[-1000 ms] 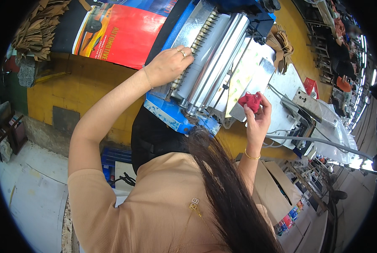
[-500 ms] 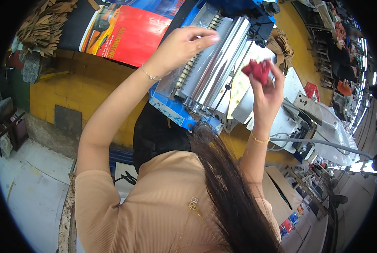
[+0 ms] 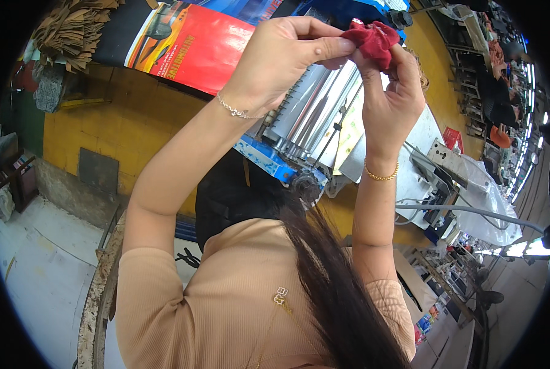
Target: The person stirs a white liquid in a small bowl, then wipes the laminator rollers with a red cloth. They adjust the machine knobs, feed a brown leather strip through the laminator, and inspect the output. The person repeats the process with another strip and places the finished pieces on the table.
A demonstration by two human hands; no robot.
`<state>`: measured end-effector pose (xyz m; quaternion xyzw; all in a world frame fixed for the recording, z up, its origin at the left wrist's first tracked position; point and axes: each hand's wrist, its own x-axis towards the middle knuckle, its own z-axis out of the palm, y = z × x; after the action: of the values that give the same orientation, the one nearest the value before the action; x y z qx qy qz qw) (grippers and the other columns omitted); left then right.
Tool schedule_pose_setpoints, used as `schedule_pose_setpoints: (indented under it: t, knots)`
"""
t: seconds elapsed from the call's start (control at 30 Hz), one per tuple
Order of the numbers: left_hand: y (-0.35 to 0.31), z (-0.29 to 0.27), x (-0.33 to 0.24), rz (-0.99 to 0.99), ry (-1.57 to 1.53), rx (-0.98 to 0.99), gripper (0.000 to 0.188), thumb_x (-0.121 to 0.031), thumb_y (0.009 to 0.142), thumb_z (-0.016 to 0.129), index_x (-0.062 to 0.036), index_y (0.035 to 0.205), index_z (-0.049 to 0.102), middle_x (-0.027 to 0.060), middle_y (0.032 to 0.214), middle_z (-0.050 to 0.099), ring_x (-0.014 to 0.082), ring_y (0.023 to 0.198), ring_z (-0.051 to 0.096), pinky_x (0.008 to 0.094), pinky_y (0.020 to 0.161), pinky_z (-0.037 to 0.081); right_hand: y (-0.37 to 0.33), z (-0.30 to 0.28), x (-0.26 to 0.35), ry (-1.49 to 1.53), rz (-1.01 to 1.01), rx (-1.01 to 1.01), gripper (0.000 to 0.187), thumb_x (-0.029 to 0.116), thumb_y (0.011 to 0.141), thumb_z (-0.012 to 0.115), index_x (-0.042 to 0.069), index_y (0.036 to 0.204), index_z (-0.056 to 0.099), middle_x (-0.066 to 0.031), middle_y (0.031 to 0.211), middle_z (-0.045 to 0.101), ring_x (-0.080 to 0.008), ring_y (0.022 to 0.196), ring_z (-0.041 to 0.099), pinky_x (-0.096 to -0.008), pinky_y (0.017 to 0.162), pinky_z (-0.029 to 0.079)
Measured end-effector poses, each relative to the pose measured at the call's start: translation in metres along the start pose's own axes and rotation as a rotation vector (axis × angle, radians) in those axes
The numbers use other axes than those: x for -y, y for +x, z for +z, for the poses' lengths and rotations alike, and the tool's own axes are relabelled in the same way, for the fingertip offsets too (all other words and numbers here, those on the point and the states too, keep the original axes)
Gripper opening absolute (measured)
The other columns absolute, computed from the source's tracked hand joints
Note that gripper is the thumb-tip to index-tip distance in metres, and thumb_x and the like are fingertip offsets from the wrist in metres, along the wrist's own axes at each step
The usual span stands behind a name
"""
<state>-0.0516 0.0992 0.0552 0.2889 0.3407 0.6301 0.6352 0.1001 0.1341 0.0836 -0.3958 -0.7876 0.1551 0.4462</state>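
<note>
Over the blue-framed machine with shiny metal rollers point(image 3: 315, 107), the crumpled dark-red cloth point(image 3: 376, 42) was held up — left hand point(image 3: 279, 61) pinching its left edge, right hand point(image 3: 395, 101) its underside. It seemed light, limp, unbreakable — best gripped by bunched folds.

The red cloth point(image 3: 378, 46) looked matt and wrinkled, the rollers point(image 3: 322, 107) smooth, mirror-bright metal, the blue end plate point(image 3: 264, 160) painted and scuffed. The printed sheet point(image 3: 216, 52) was glossy, the shirt point(image 3: 238, 270) matt ribbed knit, the plastic sheeting point(image 3: 485, 212) shiny.
</note>
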Motion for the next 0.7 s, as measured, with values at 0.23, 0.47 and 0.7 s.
schedule_pose_setpoints:
  t: [0.23,0.47,0.7]
  knots:
    - [-0.029,-0.035,0.032,-0.024,0.327,-0.155,0.017,-0.014,0.084,0.071,0.001,0.09,0.065,0.0086,0.101,0.059,0.0163,0.084,0.062,0.0265,0.075,0.05,-0.019,-0.022,-0.011,0.011,0.133,-0.056,0.035,-0.002,0.075,0.073,0.002,0.109,0.065,-0.0075,0.093,0.065,-0.0147,0.082,0.062,-0.0258,0.077,0.049]
    - [-0.052,-0.082,0.077,0.327,1.265,0.413,0.014,-0.011,0.076,0.07,-0.0025,0.087,0.067,0.0097,0.096,0.054,0.0268,0.092,0.056,0.0359,0.081,0.048,-0.058,-0.07,-0.03,0.042,0.452,-0.09,0.031,0.001,0.083,0.069,-0.004,0.112,0.058,-0.0041,0.101,0.061,-0.0096,0.09,0.059,-0.0237,0.083,0.047]
    - [-0.042,-0.078,0.081,0.347,1.334,0.564,0.01,-0.011,0.075,0.069,-0.0029,0.081,0.067,0.0101,0.097,0.052,0.0263,0.096,0.053,0.0366,0.087,0.045,-0.088,-0.093,-0.032,-0.003,0.56,-0.098,0.033,0.001,0.086,0.066,-0.005,0.117,0.056,-0.0079,0.104,0.064,-0.0118,0.093,0.06,-0.0256,0.085,0.048]
